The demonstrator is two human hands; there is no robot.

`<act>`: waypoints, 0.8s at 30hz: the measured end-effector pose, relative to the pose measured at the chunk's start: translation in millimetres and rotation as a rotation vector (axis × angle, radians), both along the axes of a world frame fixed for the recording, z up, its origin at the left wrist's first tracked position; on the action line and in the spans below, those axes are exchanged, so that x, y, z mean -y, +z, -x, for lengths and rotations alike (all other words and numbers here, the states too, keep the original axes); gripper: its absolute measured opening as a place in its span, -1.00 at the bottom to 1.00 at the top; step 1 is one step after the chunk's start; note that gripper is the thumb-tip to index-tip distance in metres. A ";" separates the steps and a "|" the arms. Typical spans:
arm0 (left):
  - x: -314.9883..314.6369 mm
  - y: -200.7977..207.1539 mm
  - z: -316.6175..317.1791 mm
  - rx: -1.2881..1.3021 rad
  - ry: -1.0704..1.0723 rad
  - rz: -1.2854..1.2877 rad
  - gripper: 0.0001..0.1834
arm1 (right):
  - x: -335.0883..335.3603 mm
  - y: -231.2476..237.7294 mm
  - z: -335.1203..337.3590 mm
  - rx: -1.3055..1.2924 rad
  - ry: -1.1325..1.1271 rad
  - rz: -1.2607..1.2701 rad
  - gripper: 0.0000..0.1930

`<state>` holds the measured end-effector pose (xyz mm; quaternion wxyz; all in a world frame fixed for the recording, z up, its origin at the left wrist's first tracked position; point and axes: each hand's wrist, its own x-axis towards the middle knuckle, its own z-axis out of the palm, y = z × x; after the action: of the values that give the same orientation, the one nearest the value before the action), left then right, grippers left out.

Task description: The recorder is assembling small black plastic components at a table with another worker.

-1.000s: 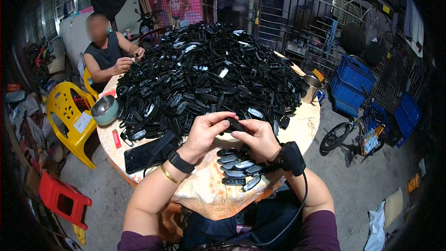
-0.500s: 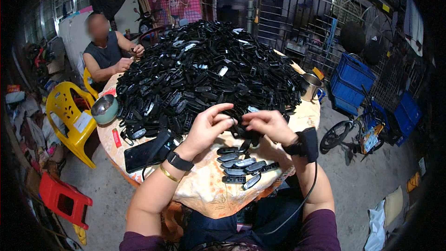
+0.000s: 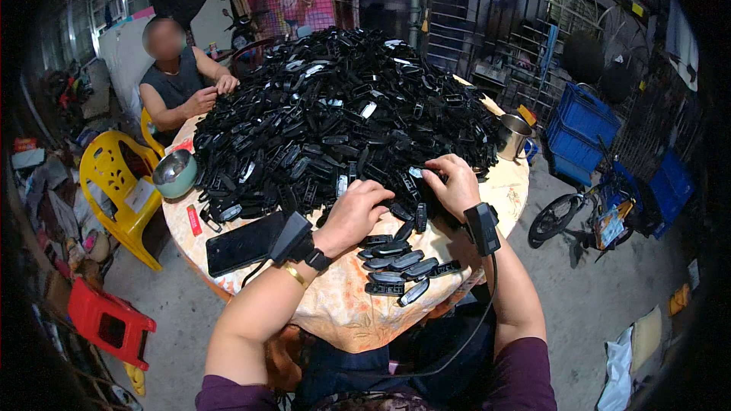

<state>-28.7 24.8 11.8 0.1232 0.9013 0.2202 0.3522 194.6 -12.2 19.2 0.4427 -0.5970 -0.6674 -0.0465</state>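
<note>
A large heap of small black plastic casings (image 3: pixel 327 114), long with rounded ends, covers most of the round table. My left hand (image 3: pixel 356 209) lies low at the near edge of the heap, fingers stretched forward and slightly bent, with nothing visible in them. To its right, my right hand (image 3: pixel 454 183) reaches to the heap's front, thumb and fingertips apart beside a casing with a pale face (image 3: pixel 415 173). Whether they touch it is unclear. Between my forearms, several separate casings (image 3: pixel 411 260) lie in loose rows on the patterned tablecloth (image 3: pixel 343 308).
A black phone (image 3: pixel 242 245) lies left of my left wrist. A green-sided metal bowl (image 3: pixel 175 175) and a steel mug (image 3: pixel 514 137) stand at the table's sides. Another person (image 3: pixel 171 84) sits at far left, hands at the heap. A yellow chair (image 3: pixel 118 190) and red stool (image 3: pixel 110 320) stand left.
My hands, close together above the loose rows before, have moved apart. The right went up and right to the heap, while the left shifted slightly right and down, its fingers straighter.
</note>
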 end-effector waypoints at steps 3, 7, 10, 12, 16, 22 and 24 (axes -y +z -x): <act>4.5 -0.1 -8.3 -0.023 -0.041 -0.102 -0.64 | 0.8 3.8 -0.1 -0.065 -0.065 0.092 -0.80; 6.6 -4.5 -18.5 -0.180 -0.106 -0.222 -0.60 | -5.5 -8.1 -9.0 0.015 -0.042 0.017 -0.78; 10.7 -3.3 -17.1 -0.185 -0.089 -0.141 -0.59 | -3.3 -0.6 -1.6 -0.050 0.045 0.199 -0.77; 11.5 -3.5 -17.7 -0.177 -0.087 -0.116 -0.59 | -4.9 -5.2 -2.6 -0.083 0.044 0.158 -0.78; 12.4 -5.4 -18.8 -0.133 -0.096 -0.056 -0.59 | -11.5 -14.0 0.3 -0.214 0.006 0.078 -0.80; 13.9 -4.1 -18.5 -0.125 -0.094 -0.057 -0.64 | -21.2 -13.8 -0.6 -0.122 -0.056 0.034 -0.72; 14.2 -5.6 -20.2 -0.103 -0.104 -0.073 -0.72 | -26.0 -17.8 -4.9 -0.230 -0.018 0.105 -0.72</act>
<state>-8.5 10.6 6.2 0.0970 0.9322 0.1662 0.3064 199.5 13.7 1.4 0.4840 -0.6267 -0.6085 0.0530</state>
